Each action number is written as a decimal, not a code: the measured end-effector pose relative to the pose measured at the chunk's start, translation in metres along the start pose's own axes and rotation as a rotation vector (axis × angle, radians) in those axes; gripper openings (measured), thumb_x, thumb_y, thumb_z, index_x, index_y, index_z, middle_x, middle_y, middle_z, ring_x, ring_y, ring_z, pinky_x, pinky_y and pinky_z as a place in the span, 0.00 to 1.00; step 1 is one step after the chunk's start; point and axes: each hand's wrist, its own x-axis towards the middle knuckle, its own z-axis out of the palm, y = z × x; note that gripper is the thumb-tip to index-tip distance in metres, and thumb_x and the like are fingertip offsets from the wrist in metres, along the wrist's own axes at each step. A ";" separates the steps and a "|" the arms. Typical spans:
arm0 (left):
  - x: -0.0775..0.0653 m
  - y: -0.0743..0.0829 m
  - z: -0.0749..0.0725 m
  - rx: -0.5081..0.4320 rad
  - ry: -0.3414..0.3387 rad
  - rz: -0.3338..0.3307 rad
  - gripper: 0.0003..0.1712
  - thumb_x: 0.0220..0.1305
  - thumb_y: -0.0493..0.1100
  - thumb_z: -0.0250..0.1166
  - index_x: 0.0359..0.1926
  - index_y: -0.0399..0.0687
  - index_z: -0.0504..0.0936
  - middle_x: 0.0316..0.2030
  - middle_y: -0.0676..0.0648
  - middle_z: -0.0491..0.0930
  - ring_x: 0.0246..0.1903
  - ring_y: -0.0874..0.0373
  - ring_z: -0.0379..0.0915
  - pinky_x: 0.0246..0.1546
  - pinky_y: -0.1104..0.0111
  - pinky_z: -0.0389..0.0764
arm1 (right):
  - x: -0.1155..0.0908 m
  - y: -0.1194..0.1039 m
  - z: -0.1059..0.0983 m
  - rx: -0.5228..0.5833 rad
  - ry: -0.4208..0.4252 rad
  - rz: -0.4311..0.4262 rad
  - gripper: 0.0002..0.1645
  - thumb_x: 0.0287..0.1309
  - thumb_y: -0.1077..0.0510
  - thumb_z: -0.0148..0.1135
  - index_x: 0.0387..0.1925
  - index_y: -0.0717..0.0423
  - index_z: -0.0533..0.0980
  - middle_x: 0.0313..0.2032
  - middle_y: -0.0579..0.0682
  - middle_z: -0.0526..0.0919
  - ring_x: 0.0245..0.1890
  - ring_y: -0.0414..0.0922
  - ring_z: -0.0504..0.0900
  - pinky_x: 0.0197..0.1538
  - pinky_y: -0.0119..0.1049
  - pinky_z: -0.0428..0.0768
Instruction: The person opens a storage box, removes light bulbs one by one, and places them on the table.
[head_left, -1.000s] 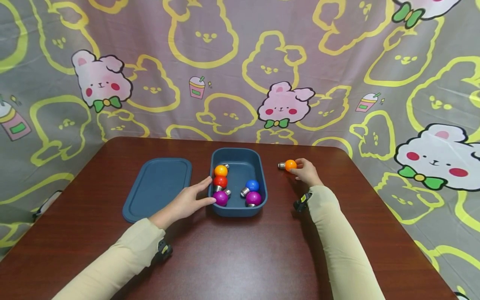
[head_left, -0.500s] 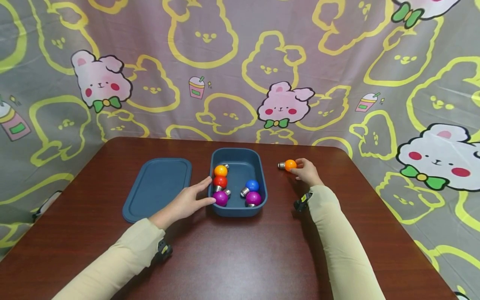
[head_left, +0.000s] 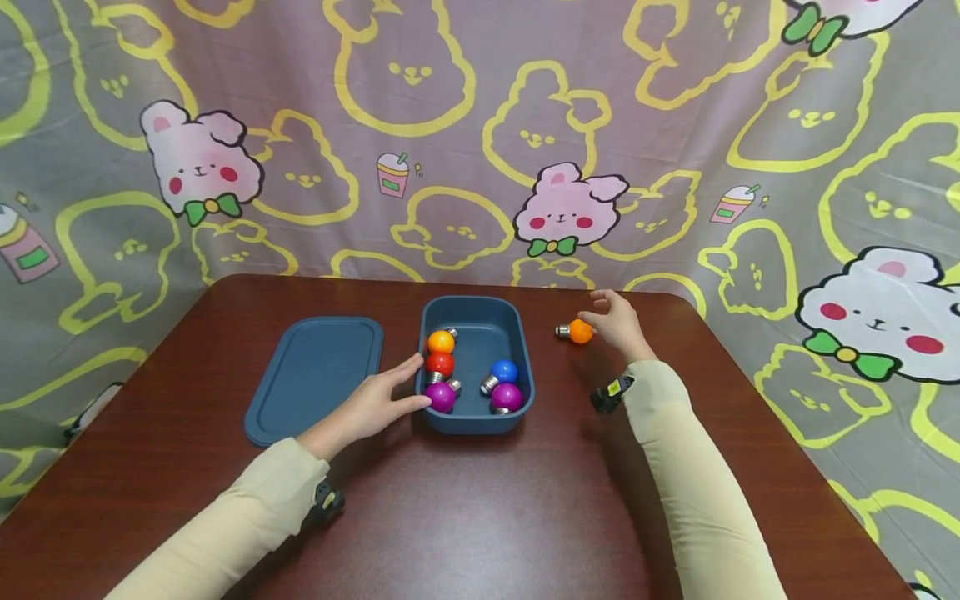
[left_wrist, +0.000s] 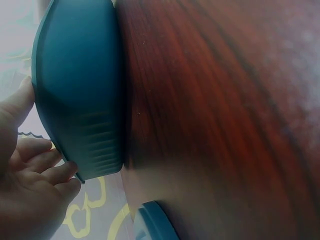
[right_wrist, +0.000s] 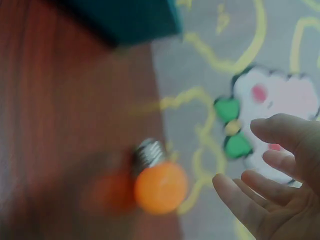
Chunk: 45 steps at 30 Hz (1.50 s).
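Observation:
An orange light bulb [head_left: 580, 332] lies on the table right of the blue box, its metal base toward the box. Just above and right of it hovers my right hand [head_left: 619, 323], fingers loosely bent and holding nothing; the right wrist view shows a gap between the fingertips and the bulb. My left hand [head_left: 378, 402] rests its fingertips and thumb on the left rim of the blue box [head_left: 476, 423]. Inside are a yellow-orange bulb [head_left: 441, 342], a red bulb [head_left: 440, 363], a purple bulb [head_left: 441, 397], a blue bulb [head_left: 505, 371] and another purple bulb [head_left: 507, 397].
A flat blue lid [head_left: 318, 379] lies on the table [head_left: 480, 517] left of the box, beyond my left forearm. Behind the table hangs a curtain [head_left: 465, 150] printed with cartoon rabbits, close to its far edge.
My right hand has let go of the orange light bulb and risen slightly away from it. The bulb stays where it was on the table. My left hand has not moved.

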 end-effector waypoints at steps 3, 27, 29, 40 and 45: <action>-0.001 0.000 0.000 0.003 0.000 0.001 0.42 0.58 0.49 0.65 0.67 0.38 0.58 0.67 0.42 0.54 0.63 0.44 0.54 0.58 0.49 0.59 | -0.003 -0.018 0.001 -0.006 -0.031 -0.053 0.31 0.58 0.57 0.61 0.61 0.62 0.63 0.57 0.64 0.68 0.46 0.57 0.76 0.47 0.46 0.76; 0.001 -0.001 0.000 -0.011 -0.008 0.007 0.42 0.58 0.49 0.64 0.68 0.38 0.57 0.67 0.42 0.54 0.63 0.43 0.54 0.57 0.48 0.60 | -0.067 -0.087 0.100 -0.047 -0.489 -0.432 0.29 0.52 0.56 0.67 0.56 0.54 0.71 0.51 0.52 0.76 0.46 0.47 0.77 0.43 0.37 0.78; 0.001 -0.001 0.000 -0.012 -0.008 0.008 0.42 0.58 0.49 0.64 0.68 0.38 0.57 0.67 0.42 0.54 0.63 0.43 0.54 0.58 0.48 0.59 | -0.070 -0.086 0.108 -0.039 -0.535 -0.444 0.29 0.52 0.57 0.67 0.56 0.55 0.70 0.51 0.54 0.75 0.45 0.48 0.78 0.41 0.37 0.79; 0.000 -0.001 -0.001 -0.002 -0.004 0.025 0.43 0.58 0.53 0.64 0.67 0.38 0.58 0.67 0.42 0.55 0.63 0.44 0.55 0.58 0.48 0.60 | -0.077 -0.084 0.140 -0.065 -0.661 -0.485 0.28 0.51 0.62 0.67 0.55 0.63 0.71 0.47 0.56 0.77 0.39 0.47 0.80 0.42 0.31 0.78; 0.000 -0.001 -0.001 -0.003 0.000 0.032 0.42 0.58 0.52 0.64 0.67 0.38 0.58 0.67 0.42 0.55 0.63 0.44 0.56 0.58 0.49 0.60 | -0.076 -0.082 0.148 -0.128 -0.657 -0.524 0.26 0.50 0.62 0.68 0.53 0.61 0.73 0.46 0.53 0.78 0.40 0.47 0.79 0.43 0.31 0.77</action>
